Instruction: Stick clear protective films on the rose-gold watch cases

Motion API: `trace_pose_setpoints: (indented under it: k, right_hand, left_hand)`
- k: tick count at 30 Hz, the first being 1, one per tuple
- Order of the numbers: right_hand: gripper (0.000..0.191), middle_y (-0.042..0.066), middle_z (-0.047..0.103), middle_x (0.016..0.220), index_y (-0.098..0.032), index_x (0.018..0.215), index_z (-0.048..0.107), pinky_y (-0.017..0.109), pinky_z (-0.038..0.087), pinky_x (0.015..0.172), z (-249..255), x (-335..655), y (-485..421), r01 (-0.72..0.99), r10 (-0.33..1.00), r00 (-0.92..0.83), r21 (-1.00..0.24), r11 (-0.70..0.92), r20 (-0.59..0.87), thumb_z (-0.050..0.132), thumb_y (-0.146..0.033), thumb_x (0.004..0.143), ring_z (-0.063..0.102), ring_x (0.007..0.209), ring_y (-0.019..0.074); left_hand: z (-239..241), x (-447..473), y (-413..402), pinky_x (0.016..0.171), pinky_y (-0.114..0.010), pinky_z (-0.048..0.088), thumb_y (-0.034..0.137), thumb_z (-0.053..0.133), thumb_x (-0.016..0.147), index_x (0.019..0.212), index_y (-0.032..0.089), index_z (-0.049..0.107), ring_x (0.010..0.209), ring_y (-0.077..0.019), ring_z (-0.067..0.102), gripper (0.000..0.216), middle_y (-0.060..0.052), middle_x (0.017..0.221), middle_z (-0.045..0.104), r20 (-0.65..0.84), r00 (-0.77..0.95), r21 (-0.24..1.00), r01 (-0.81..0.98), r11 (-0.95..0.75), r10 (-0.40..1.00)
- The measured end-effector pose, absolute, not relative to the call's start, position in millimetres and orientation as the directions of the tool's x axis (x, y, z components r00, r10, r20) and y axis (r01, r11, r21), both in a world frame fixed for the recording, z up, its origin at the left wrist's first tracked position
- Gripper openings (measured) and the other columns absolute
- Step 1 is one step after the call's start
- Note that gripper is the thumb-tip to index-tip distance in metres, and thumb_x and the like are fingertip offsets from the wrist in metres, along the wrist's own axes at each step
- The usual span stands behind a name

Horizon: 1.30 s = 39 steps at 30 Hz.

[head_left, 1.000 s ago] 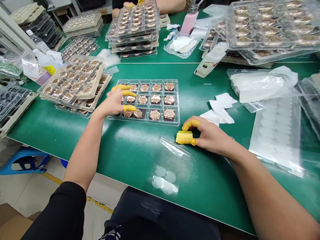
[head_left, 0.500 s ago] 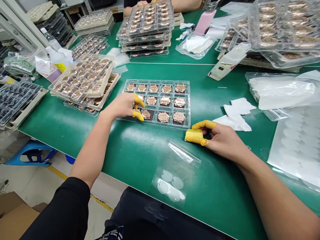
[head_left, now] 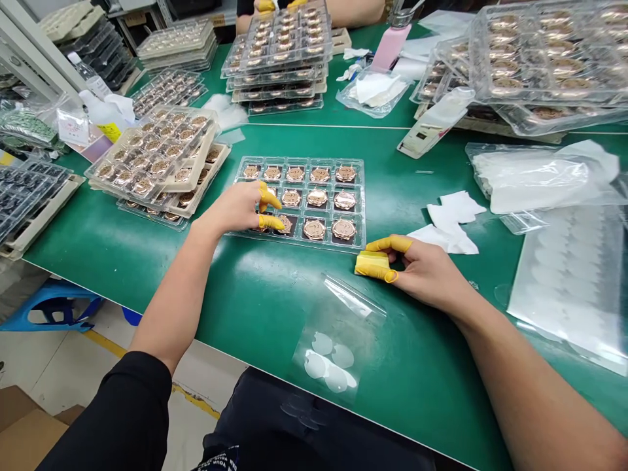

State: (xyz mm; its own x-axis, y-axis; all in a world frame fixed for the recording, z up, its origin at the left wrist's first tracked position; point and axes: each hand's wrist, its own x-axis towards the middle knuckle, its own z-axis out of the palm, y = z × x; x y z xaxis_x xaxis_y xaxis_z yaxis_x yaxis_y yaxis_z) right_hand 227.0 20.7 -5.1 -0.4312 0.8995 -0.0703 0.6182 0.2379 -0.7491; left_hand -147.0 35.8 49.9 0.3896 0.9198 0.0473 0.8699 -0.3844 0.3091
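A clear plastic tray [head_left: 350, 245] lies on the green table, its compartments filled with round rose-gold pieces that look like watch cases. My left hand [head_left: 240, 208], with yellow finger cots on thumb and index finger, reaches over the tray's near left part. Its fingers are apart, and the thumb tip is at a rose-gold watch case [head_left: 285, 226] in the front row. Some compartments are hidden beneath this hand. Just off the tray's near right corner, my right hand [head_left: 417, 265] pinches a small yellow block [head_left: 371, 260] between thumb and fingers, also in yellow cots.
Stacks of filled trays stand at left [head_left: 152, 154], at the back [head_left: 277, 65] and at back right [head_left: 540, 59]. Right of the tray lie white wipes [head_left: 449, 222] and a bag of white sheets [head_left: 534, 176]. A clear film [head_left: 333, 333] lies in front. Another person's arm [head_left: 358, 10] shows behind.
The whole view has shifted slightly. My left thumb and index finger have shifted a little over the front-row watch case. My right hand still grips the yellow block in the same place.
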Motion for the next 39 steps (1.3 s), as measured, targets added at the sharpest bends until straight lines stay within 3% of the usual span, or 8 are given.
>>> trace_pose_setpoints:
  k: [9, 13, 22, 28, 31, 34, 36, 39]
  right_hand:
    - [0.051, 0.008, 0.075, 0.085, -0.023, 0.099, 0.081, 0.041, 0.049, 0.073, -7, 226, 21, 0.606, 0.905, -0.42, -0.762, 0.228, -0.063, 0.081, -0.065, 0.071, 0.063, 0.075, 0.0246]
    - [0.052, 0.008, 0.075, 0.085, -0.023, 0.099, 0.081, 0.041, 0.049, 0.072, -7, 225, 21, 0.606, 0.905, -0.421, -0.761, 0.23, -0.062, 0.081, -0.067, 0.071, 0.063, 0.075, 0.0245]
    - [0.052, 0.008, 0.074, 0.083, -0.023, 0.097, 0.08, 0.04, 0.048, 0.071, -5, 225, 21, 0.617, 0.906, -0.419, -0.748, 0.243, -0.051, 0.08, -0.067, 0.07, 0.063, 0.073, 0.0246]
    - [0.05, 0.008, 0.076, 0.086, -0.023, 0.098, 0.08, 0.041, 0.049, 0.071, -5, 224, 21, 0.607, 0.901, -0.431, -0.752, 0.259, -0.037, 0.08, -0.066, 0.071, 0.064, 0.075, 0.0248]
    - [0.045, 0.007, 0.077, 0.087, -0.024, 0.095, 0.078, 0.042, 0.051, 0.073, -7, 225, 22, 0.592, 0.901, -0.431, -0.769, 0.242, -0.049, 0.082, -0.061, 0.071, 0.067, 0.077, 0.0261]
    - [0.041, 0.007, 0.078, 0.089, -0.024, 0.092, 0.073, 0.042, 0.053, 0.074, -10, 226, 23, 0.545, 0.905, -0.418, -0.818, 0.184, -0.076, 0.084, -0.059, 0.072, 0.07, 0.079, 0.0263]
    - [0.042, 0.006, 0.077, 0.085, -0.024, 0.092, 0.073, 0.04, 0.053, 0.071, -10, 226, 23, 0.513, 0.898, -0.436, -0.838, 0.187, -0.066, 0.084, -0.061, 0.074, 0.068, 0.075, 0.0243]
    - [0.039, 0.004, 0.073, 0.079, -0.025, 0.094, 0.078, 0.037, 0.05, 0.067, -6, 229, 24, 0.484, 0.84, -0.542, -0.815, 0.318, 0.007, 0.081, -0.06, 0.08, 0.064, 0.072, 0.0218]
  left_hand:
    - [45, -134, 33, 0.08, -0.036, 0.047, 0.034, 0.055, 0.103, 0.132, 0.027, 0.077, 0.091, -0.0236, 0.064, 0.038, -0.011, 0.114, 0.065, -0.056, 0.414, 0.209, 0.895, -0.394, 0.909]
    - [52, -145, 31, 0.08, -0.037, 0.047, 0.033, 0.061, 0.1, 0.123, 0.023, 0.08, 0.09, -0.0233, 0.062, 0.032, -0.01, 0.106, 0.067, 0.091, 0.273, 0.141, 0.948, -0.284, 0.958]
    - [57, -160, 32, 0.065, -0.033, 0.04, 0.046, 0.085, 0.079, 0.104, 0.024, 0.084, 0.067, -0.0178, 0.054, 0.033, -0.006, 0.087, 0.069, -0.132, 0.277, 0.168, 0.952, -0.254, 0.952]
    - [69, -152, 21, 0.063, -0.03, 0.041, 0.019, 0.073, 0.081, 0.104, 0.018, 0.075, 0.074, -0.0178, 0.06, 0.024, -0.01, 0.108, 0.065, -0.209, 0.261, 0.13, 0.963, -0.238, 0.942]
    - [77, -150, 21, 0.07, -0.03, 0.046, 0.009, 0.065, 0.083, 0.094, 0.017, 0.067, 0.079, -0.0177, 0.062, 0.014, -0.006, 0.095, 0.068, -0.237, 0.346, 0.276, 0.92, -0.279, 0.908]
    - [76, -134, 21, 0.083, -0.033, 0.054, 0.014, 0.067, 0.087, 0.096, 0.018, 0.066, 0.088, -0.0181, 0.067, 0.01, -0.005, 0.094, 0.071, 0.023, 0.351, 0.569, 0.765, -0.301, 0.936]
    - [68, -109, 17, 0.084, -0.033, 0.06, 0.027, 0.074, 0.089, 0.109, 0.02, 0.064, 0.091, -0.0173, 0.071, 0.024, -0.006, 0.104, 0.07, 0.201, 0.291, 0.828, 0.459, -0.321, 0.936]
    - [45, -57, 1, 0.062, -0.03, 0.061, 0.048, 0.082, 0.086, 0.126, 0.025, 0.056, 0.069, -0.014, 0.072, 0.053, -0.003, 0.1, 0.068, 0.094, 0.327, 0.995, -0.047, -0.083, 0.94]
